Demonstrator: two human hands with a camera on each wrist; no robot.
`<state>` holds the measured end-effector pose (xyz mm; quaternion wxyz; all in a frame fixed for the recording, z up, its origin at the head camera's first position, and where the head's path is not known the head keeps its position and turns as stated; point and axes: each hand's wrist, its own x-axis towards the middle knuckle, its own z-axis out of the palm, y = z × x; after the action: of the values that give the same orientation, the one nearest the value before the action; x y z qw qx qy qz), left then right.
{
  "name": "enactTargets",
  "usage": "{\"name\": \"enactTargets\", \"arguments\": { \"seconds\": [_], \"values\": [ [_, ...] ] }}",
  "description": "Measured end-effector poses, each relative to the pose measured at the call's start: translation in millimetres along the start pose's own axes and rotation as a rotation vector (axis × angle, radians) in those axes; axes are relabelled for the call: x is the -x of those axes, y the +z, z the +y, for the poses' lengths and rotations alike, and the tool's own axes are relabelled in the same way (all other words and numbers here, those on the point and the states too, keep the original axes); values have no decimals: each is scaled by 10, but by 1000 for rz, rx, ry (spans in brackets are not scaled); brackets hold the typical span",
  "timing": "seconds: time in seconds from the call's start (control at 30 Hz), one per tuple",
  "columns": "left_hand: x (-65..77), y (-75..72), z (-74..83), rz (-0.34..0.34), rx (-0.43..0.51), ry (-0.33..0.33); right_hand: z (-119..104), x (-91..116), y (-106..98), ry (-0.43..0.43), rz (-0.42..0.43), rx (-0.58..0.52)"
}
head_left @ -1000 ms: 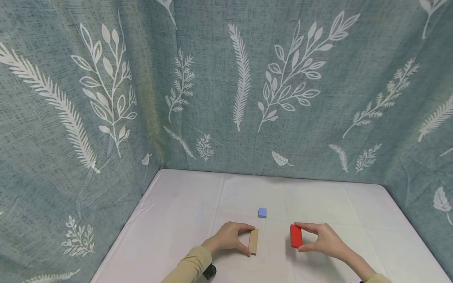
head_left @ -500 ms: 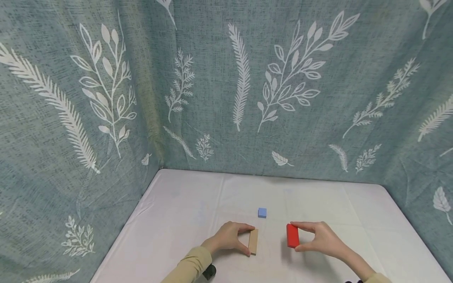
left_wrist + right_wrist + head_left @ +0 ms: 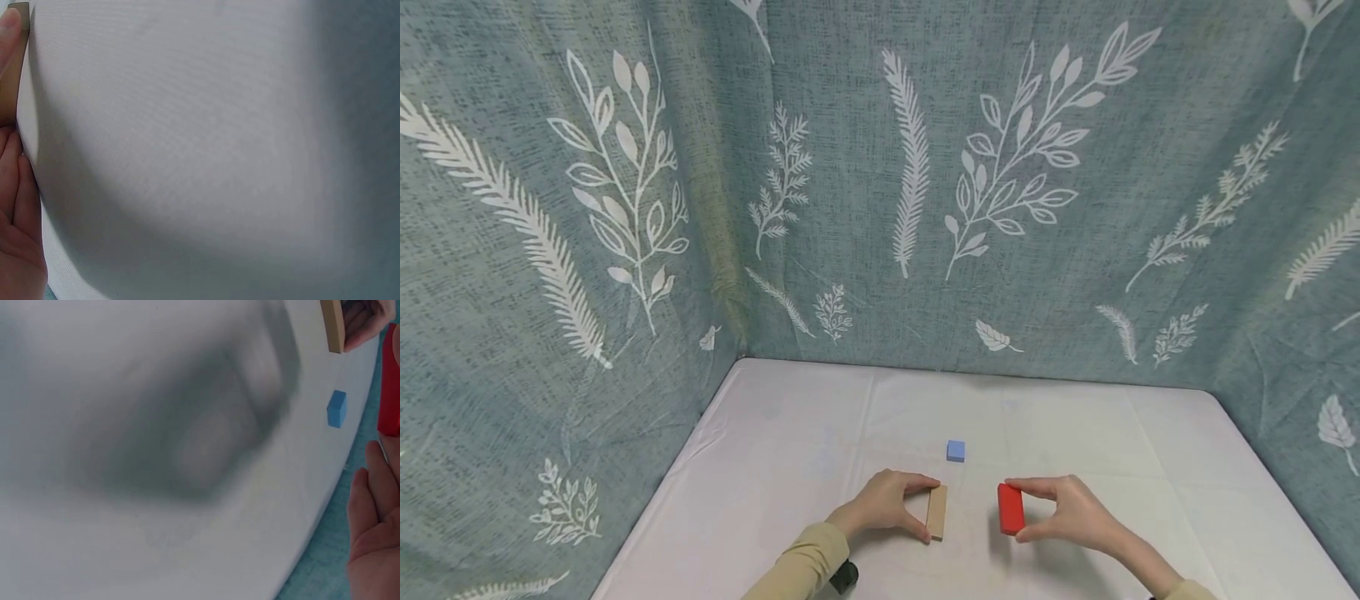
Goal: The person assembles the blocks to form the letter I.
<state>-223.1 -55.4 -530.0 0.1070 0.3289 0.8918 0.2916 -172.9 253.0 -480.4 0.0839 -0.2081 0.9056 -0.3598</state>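
My left hand [image 3: 883, 502] pinches a tan wooden block [image 3: 937, 512] by its two ends, thumb at the near end and fingers at the far one. The block rests on the white tabletop. To its right, my right hand [image 3: 1071, 515] holds a red rectangular block [image 3: 1011, 509] end to end between thumb and fingers, raised above the table with a shadow below. Beyond both hands lies a small blue block [image 3: 956, 451], untouched. In the right wrist view the red block [image 3: 390, 387] shows at the right edge, cut off by the frame.
A white cloth [image 3: 820, 417] covers the table. Blue-green curtains [image 3: 865, 183] with white leaf prints hang behind and at both sides. A black wrist device [image 3: 845, 576] sits under the left sleeve [image 3: 805, 558].
My right hand has carried the red block leftward, closer to the wooden block, and slightly toward the near side. The left hand, wooden block and blue block have stayed put.
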Motion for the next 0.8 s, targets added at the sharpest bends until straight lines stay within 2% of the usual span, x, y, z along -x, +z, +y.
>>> {"name": "enactTargets", "arguments": {
  "seconds": [0.2, 0.43, 0.8],
  "values": [
    [-8, 9, -17, -13, 24, -15, 13, -17, 54, 11, -39, -45],
    [-6, 2, -23, -15, 32, -19, 88, -24, 123, 39, -49, -57],
    [-1, -1, -5, -10, 30, -24, 134, -32, 251, 20, -68, -20]
  ]
}}
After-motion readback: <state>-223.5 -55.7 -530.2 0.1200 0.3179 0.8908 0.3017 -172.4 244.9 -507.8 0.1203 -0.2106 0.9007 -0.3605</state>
